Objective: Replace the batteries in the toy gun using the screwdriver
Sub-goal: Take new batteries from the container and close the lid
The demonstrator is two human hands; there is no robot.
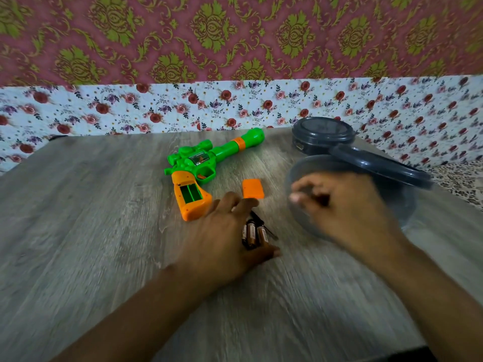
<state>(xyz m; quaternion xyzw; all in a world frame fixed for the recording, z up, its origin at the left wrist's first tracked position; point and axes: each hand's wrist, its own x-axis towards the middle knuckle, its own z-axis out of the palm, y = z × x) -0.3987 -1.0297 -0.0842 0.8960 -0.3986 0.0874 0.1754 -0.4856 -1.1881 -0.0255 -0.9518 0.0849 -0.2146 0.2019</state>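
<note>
The green and orange toy gun (206,163) lies on the wooden table, its grip's battery compartment (190,193) open with no batteries in it. The orange cover (253,188) lies just right of the grip. My left hand (224,239) rests flat on the table below the cover, with three brown batteries (254,235) lying between its forefinger and thumb. A thin dark screwdriver (264,226) lies partly under the batteries. My right hand (339,207), blurred, hovers with curled fingers over a clear round container (407,205). Whether it holds anything is unclear.
A dark grey lid (379,165) leans on the clear container's far rim. A dark round box (322,135) stands behind it near the floral wall. The table's (91,218) right edge runs close past the container.
</note>
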